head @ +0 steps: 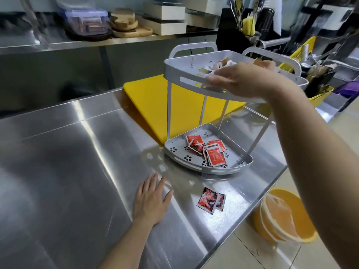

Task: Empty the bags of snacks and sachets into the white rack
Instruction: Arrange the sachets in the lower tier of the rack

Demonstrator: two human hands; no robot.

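Step in hand: the filling of the white rack (174, 71) is judged to be nearly done; its upper tier is being loaded.
Right hand: the right hand (242, 80) is stretched palm down over the upper tier, with the fingers almost straight. Something white is seen under the fingertips; whether it is gripped cannot be told.
Left hand: the left hand (151, 200) is laid flat on the worktop (77, 152), fingers spread, nothing held.
Upper tier: some pale and brown snacks (219, 65) are seen there, partly hidden by the hand.
Lower tier: a pile of red sachets (211, 152) is kept there.
Loose sachets: two or so loose sachets (211, 200) lie on the worktop, just in front of the rack, near the right edge.
Next move: it is judged that the loose sachets must be picked up and dropped into the lower tier.
Surface: the rack is placed toward the right edge of the steel worktop, and a yellow board (151, 105) lies behind it.
Room: a steel shelf (77, 43) with boxes is seen at the back, and a yellow bucket (303, 210) stands on the floor at the right.
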